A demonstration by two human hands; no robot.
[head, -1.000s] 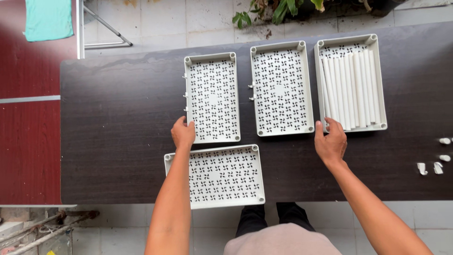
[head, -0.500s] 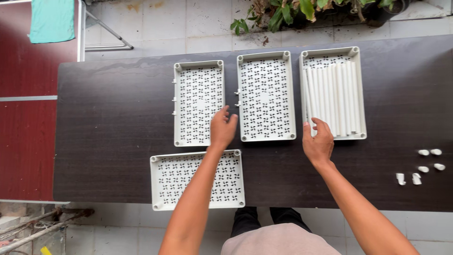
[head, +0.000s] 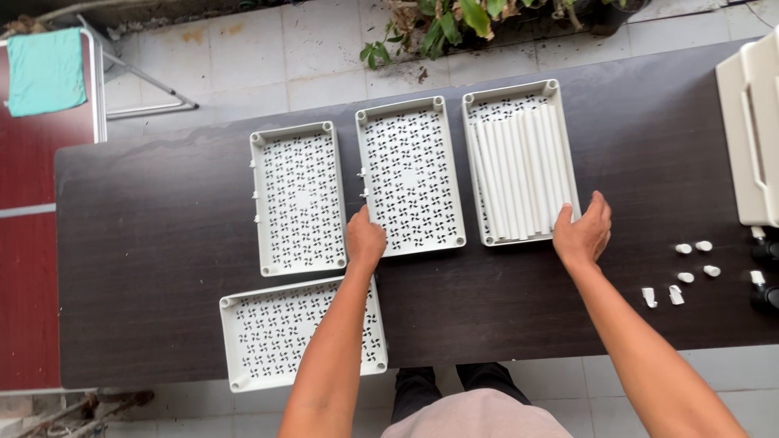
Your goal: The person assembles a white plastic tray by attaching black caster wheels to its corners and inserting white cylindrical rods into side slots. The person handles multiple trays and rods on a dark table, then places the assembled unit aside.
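As the two hands settled on them, the trays looked like light, stiff moulded plastic, thin-walled and perforated, the sort that I judged would flex a little if lifted by one corner. The middle tray (head: 411,177) lay flat on the dark table (head: 146,243), and my left hand (head: 365,239) rested at its near left corner, fingers curled against the rim; whether it truly pinched the wall, I could not tell. The tray of white tubes (head: 521,161) sat just right of it, and my right hand (head: 583,231) was spread flat at its near right corner, touching the rim, gripping nothing. That one I reckoned heavier, its smooth tubes free to roll, so a hold on both long rims seemed wiser, kept level. Left of the middle tray lay another empty tray (head: 298,199), and nearer, by the table edge, a fourth tray (head: 280,332) turned sideways. Well to the right, small white clips (head: 683,272) were scattered, with a cream case (head: 751,122) at the far right edge.
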